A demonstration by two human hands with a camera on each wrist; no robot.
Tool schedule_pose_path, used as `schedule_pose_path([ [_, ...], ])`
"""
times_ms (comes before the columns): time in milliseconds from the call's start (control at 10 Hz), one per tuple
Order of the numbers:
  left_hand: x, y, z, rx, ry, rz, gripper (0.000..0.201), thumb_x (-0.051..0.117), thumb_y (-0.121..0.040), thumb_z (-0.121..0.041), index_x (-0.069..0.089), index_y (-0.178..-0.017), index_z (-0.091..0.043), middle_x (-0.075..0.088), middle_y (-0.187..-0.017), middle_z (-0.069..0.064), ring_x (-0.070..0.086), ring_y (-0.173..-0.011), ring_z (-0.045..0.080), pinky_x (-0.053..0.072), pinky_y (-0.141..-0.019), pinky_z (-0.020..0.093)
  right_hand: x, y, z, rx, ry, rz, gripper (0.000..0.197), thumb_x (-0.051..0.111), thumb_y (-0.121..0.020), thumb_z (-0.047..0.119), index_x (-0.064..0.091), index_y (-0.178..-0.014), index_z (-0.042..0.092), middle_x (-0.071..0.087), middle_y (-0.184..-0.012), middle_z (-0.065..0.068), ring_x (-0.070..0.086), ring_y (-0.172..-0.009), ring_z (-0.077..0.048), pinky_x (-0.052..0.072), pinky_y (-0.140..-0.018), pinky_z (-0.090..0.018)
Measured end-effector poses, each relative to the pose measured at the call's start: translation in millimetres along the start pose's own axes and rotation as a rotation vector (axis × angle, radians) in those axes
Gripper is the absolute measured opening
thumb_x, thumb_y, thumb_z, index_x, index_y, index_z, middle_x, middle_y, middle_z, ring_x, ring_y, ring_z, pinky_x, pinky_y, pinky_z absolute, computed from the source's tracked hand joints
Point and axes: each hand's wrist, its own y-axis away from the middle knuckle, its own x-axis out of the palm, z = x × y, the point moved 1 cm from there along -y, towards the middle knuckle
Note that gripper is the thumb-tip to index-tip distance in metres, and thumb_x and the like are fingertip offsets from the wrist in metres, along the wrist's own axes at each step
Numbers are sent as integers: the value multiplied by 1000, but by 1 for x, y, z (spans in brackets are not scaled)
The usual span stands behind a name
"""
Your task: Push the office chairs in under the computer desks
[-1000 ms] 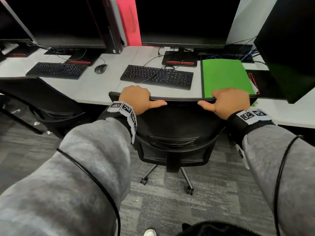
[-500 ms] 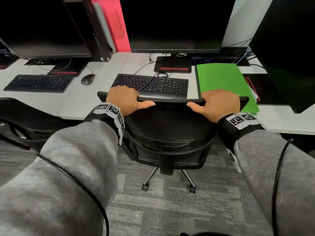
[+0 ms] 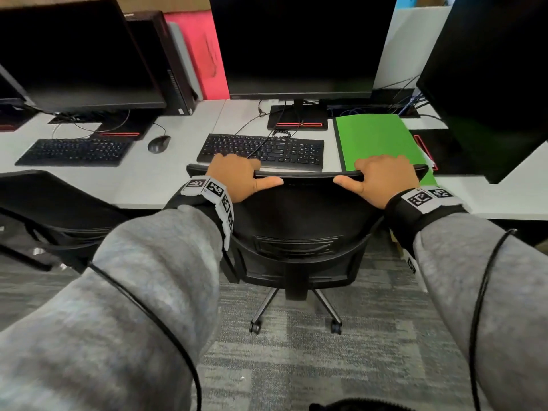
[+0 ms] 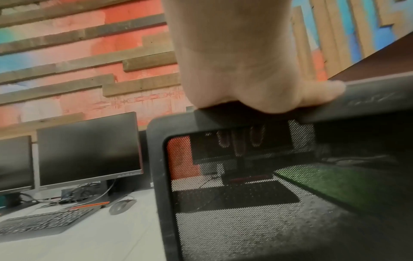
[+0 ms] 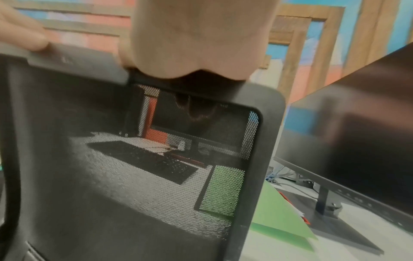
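A black mesh-backed office chair (image 3: 299,226) on castors stands in front of the white computer desk (image 3: 166,185), its backrest top at the desk's front edge. My left hand (image 3: 237,176) grips the left part of the backrest's top rail (image 4: 223,118), fingers curled over the far side and thumb along the near side. My right hand (image 3: 382,179) grips the right part of the same rail (image 5: 201,86) the same way. Through the mesh, both wrist views show the curled fingers. A second black chair (image 3: 53,209) sits at the left, partly under the desk.
On the desk lie two black keyboards (image 3: 261,151) (image 3: 74,151), a mouse (image 3: 159,143), a green folder (image 3: 376,140) and cables. Three dark monitors (image 3: 299,46) stand at the back. Grey carpet (image 3: 296,366) stretches behind the chair.
Both hands have kept their grip while the chair rolled forward toward the desk; its backrest top now overlaps the desk's front edge, close to the keyboard and folder.
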Motion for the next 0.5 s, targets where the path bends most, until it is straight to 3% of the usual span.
schedule_pose_path([
  [100, -10, 14, -8, -43, -37, 103, 79, 31, -80, -76, 46, -134, -20, 57, -131, 11, 47, -124, 33, 29, -104, 53, -11, 10, 5, 74, -23, 50, 60, 30, -87, 69, 55, -93, 15, 66, -97, -14, 60, -99, -32, 40, -84, -40],
  [200, -35, 30, -17, -11, -71, 100, 76, 40, -84, -67, 33, -145, -22, 44, -146, 8, 37, -135, 31, 25, -108, 54, -34, 19, 11, 130, -76, 148, 57, 35, -91, 60, 56, -115, 13, 63, -118, -15, 56, -112, -32, 41, -93, -43],
  [300, -67, 49, -20, 25, -78, 23, 71, 41, -86, -63, 36, -144, -22, 43, -146, 7, 38, -134, 29, 27, -106, 52, -65, 34, 17, 165, -176, 164, 52, 41, -92, 54, 54, -124, 15, 60, -127, -14, 54, -117, -33, 47, -93, -43],
  [400, -99, 69, -17, 8, -94, 32, 67, 42, -86, -62, 42, -140, -22, 48, -141, 6, 42, -131, 29, 28, -105, 50, -101, 52, 20, 143, -230, 146, 49, 46, -92, 47, 53, -129, 16, 56, -134, -11, 53, -121, -31, 46, -99, -44],
  [500, -133, 92, -19, 32, -99, 19, 65, 41, -87, -61, 43, -140, -22, 52, -139, 7, 45, -129, 30, 27, -107, 51, -137, 78, 19, 83, -272, 76, 42, 47, -92, 45, 57, -125, 20, 58, -133, -5, 53, -121, -24, 44, -100, -37],
])
